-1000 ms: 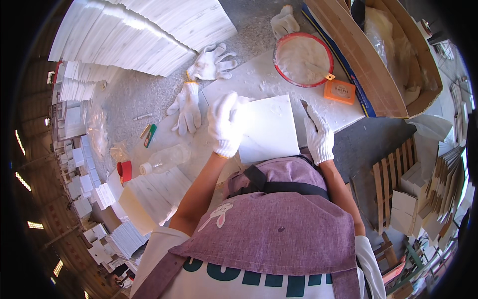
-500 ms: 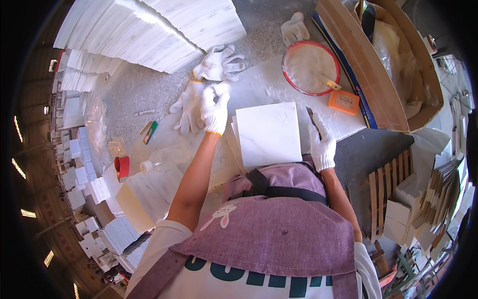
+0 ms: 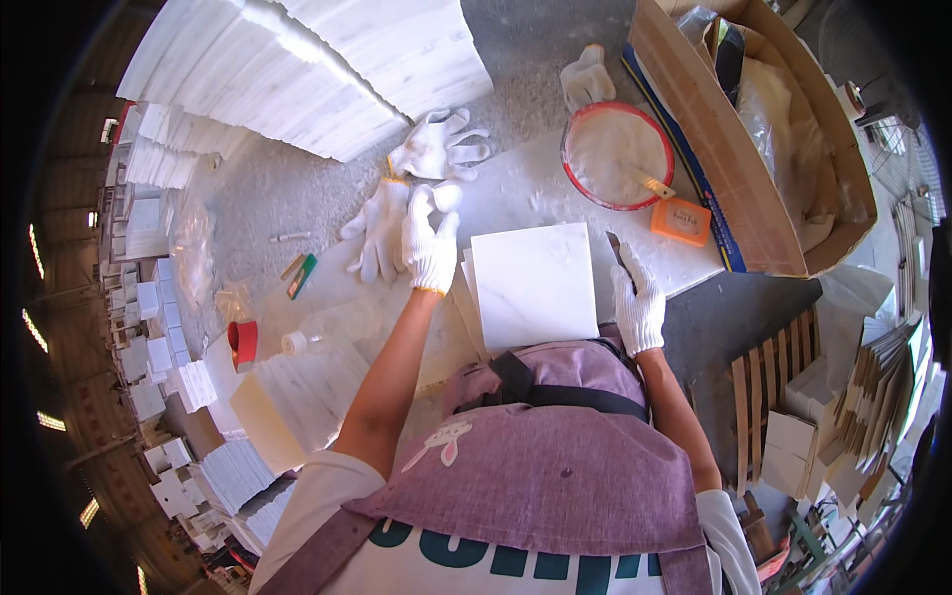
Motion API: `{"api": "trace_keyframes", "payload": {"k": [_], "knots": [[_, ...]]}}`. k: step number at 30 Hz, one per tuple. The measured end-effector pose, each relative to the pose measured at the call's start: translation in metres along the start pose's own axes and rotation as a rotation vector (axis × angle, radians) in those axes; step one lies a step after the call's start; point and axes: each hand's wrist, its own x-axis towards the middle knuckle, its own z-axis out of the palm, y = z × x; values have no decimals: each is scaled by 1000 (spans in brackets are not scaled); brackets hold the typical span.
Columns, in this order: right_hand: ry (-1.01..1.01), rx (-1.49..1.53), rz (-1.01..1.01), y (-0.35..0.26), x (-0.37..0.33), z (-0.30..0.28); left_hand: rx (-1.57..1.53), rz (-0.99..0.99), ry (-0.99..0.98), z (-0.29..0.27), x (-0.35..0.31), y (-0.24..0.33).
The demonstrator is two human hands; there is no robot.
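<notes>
A square white tile with faint grey veins (image 3: 535, 288) lies on the work surface right in front of me, with another tile edge showing beneath its left side. My left hand (image 3: 430, 248), in a white knit glove, is raised left of the tile, fingers curled in toward the thumb; whatever it may pinch is too small to make out. Beyond it lie two loose white gloves (image 3: 436, 147). On the tile's right side, my gloved right hand (image 3: 640, 302) grips a thin dark blade-like tool (image 3: 615, 246), whose tip points away from me; its handle is hidden by the fingers.
A red-rimmed tub of pale powder (image 3: 617, 149) with a brush, an orange box (image 3: 680, 221) and a long cardboard box (image 3: 729, 139) stand at the far right. Stacked marble tiles (image 3: 268, 79) rise far left. A clear bottle (image 3: 337, 325) and a red tape roll (image 3: 242, 343) lie nearer left.
The whole scene sits slightly lower in the picture, as my view has shifted. Both hands keep nearly the same place and grip beside the tile.
</notes>
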Motion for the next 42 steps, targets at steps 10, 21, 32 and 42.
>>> {"api": "trace_keyframes", "payload": {"k": [10, 21, 32, 42], "knots": [[28, 22, 6, 2, 0, 1, 12, 342, 131, -32, -42, 97], [45, 149, 42, 19, 0, 8, 370, 759, -431, 26, -29, 107], [-69, 780, 476, -17, -20, -41, 176, 878, -409, 19, -34, 100], [-176, 1062, 466, -26, -12, -42, 331, 635, -149, 32, 4, 98]]}}
